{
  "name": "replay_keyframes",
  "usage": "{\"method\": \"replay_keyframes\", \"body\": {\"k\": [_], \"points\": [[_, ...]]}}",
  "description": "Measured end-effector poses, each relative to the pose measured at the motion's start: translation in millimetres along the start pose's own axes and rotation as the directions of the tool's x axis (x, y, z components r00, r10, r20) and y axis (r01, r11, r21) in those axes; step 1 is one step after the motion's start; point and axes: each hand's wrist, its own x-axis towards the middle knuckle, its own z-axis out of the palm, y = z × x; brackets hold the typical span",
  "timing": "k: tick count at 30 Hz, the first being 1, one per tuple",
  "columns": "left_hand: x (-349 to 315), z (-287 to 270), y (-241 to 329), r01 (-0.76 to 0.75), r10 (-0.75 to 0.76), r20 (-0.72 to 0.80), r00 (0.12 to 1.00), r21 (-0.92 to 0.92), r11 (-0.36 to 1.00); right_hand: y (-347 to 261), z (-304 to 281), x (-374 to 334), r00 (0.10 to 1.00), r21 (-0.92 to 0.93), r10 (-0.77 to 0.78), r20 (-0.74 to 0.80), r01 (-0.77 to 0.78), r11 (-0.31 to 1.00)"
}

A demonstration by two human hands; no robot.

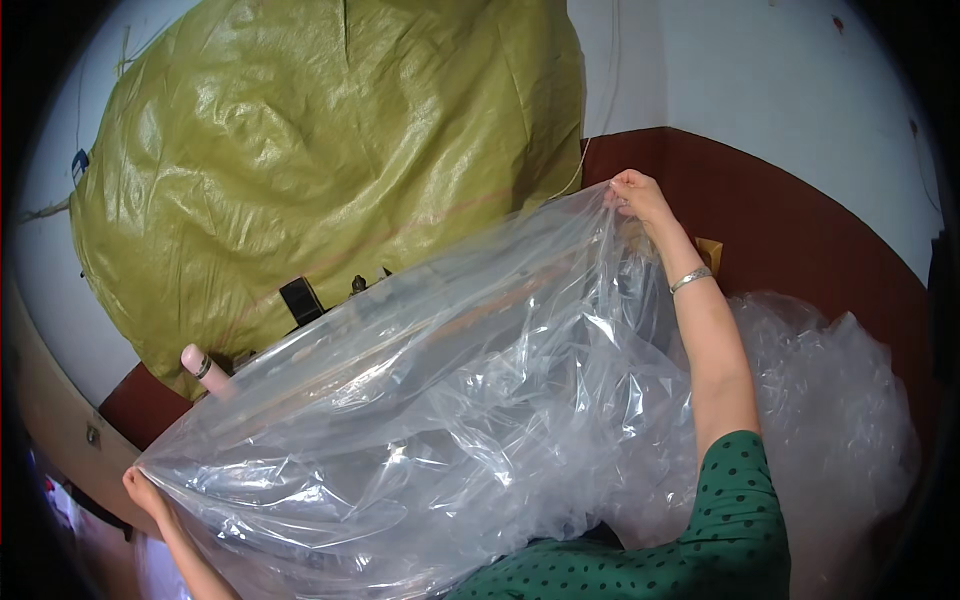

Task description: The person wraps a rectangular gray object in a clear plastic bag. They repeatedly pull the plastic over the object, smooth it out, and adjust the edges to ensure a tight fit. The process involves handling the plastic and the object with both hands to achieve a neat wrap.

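A large sheet of clear plastic film (440, 400) stretches between my two hands, its far edge pulled nearly straight and its near part crumpled against my body. At the lower left, my left hand (146, 492) pinches one corner of the film. My right hand (640, 196), raised higher and farther off, grips the other end of that edge, with the film gathered under the fingers. Through the film a table-like surface shows faintly, its details blurred by glare and folds.
A yellow-green woven sheet (340, 150) hangs on the far wall. A pink bottle (203, 366) and a dark flat object (301, 301) stand beyond the film's edge. More crumpled plastic (830, 420) heaps up at the right. A door (70, 400) is at the left.
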Motion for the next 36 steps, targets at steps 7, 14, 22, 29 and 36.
{"method": "replay_keyframes", "body": {"k": [7, 14, 22, 29, 36], "points": [[18, 54, 35, 0.276, -0.343, -0.073, 0.937, -0.449, 0.850, 26, 7, 57, 0.804, -0.250, -0.147, -0.576, -0.002, 0.968], [-145, 123, 1, -0.264, 0.277, 0.069, 0.958, 0.583, 0.768, 124, 13, 1, 0.846, -0.838, -0.394, -0.358, -0.105, 0.535], [-184, 152, -97, -0.148, 0.072, 0.196, 0.978, 0.405, 0.902, 260, 1, 6, 0.912, -0.687, -0.333, -0.239, 0.083, 0.722], [-161, 180, -124, -0.111, 0.048, 0.163, 0.985, 0.401, 0.909, 284, 32, 41, 0.909, -0.630, -0.361, -0.208, 0.158, 0.760], [-165, 189, -87, 0.066, -0.069, 0.006, 0.998, 0.225, 0.972, 289, 22, 58, 0.924, -0.640, -0.345, -0.167, 0.165, 0.751]]}}
